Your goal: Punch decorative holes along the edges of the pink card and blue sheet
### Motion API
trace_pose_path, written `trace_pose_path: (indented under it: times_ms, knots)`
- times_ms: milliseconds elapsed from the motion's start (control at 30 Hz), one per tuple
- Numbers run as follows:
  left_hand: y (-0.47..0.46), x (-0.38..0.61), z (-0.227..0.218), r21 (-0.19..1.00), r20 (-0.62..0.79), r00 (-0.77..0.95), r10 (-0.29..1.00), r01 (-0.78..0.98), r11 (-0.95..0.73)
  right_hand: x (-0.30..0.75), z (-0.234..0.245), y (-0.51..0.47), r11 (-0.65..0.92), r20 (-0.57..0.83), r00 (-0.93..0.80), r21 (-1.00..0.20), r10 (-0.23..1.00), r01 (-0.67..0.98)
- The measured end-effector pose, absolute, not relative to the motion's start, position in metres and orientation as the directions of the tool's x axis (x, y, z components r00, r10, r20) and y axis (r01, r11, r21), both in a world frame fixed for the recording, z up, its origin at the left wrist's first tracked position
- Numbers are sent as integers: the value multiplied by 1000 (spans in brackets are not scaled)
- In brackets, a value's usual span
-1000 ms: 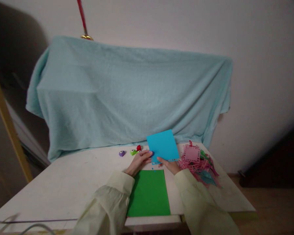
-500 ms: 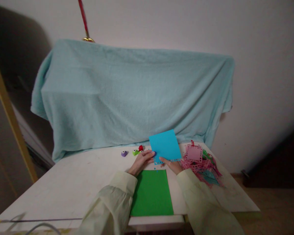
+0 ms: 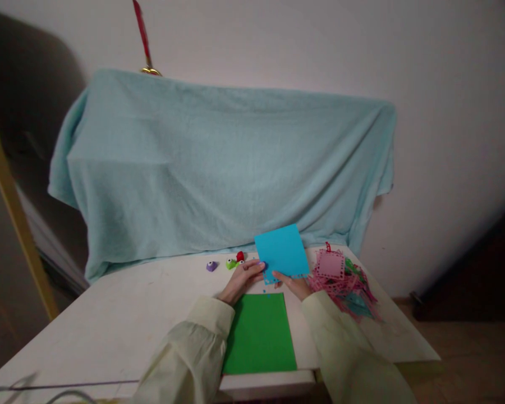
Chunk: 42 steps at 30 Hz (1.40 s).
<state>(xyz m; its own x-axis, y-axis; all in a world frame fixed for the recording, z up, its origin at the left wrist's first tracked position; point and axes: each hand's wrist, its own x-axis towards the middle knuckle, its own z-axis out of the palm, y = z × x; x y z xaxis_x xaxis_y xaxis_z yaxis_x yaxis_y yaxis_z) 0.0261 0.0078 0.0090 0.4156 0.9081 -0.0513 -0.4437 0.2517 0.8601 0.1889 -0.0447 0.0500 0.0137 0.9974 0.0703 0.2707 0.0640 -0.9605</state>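
Note:
A square sheet of blue paper (image 3: 281,251) is raised above the table, tilted, with a row of small punched holes along its lower edge. My right hand (image 3: 293,283) pinches that edge, thumb on top. At the lower left corner of the sheet, my left hand (image 3: 244,276) is closed around a small purple-blue hole punch (image 3: 262,265), mostly hidden by the fingers. Tiny blue paper bits (image 3: 265,291) lie below the sheet. A green sheet (image 3: 258,336) lies flat between my forearms.
Small punches with eyes, one purple (image 3: 211,266), one green (image 3: 231,263) and one red (image 3: 240,256), sit behind my left hand. To the right, a pink punched-edge square (image 3: 330,264) rests on a heap of paper shreds (image 3: 340,289). A light blue towel (image 3: 235,168) hangs behind the white table (image 3: 151,314).
The whole view has shifted slightly to one side. Both hands keep their hold on the blue paper and the punch, with hardly any motion.

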Motion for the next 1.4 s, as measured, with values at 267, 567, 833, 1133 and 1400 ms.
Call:
trace_pose_path:
  times_ms: [267, 567, 833, 1133, 1400]
  knots:
    - [4, 29, 17, 846, -79, 390, 918, -460, 268, 187, 54, -46, 64, 73, 24, -965, 997, 253]
    - [9, 27, 6, 863, -46, 401, 915, -445, 238, 193, 46, -43, 87, 92, 10, -969, 996, 232]
    - [13, 28, -1, 858, -38, 396, 917, -458, 233, 201, 24, -31, 123, 121, -20, -984, 992, 127]
    - [13, 27, 0, 871, -63, 383, 922, -430, 238, 204, 18, -30, 138, 133, -59, -986, 989, 90]
    - [15, 28, -5, 875, -42, 388, 921, -430, 221, 207, 12, -27, 150, 146, -34, -980, 989, 129]
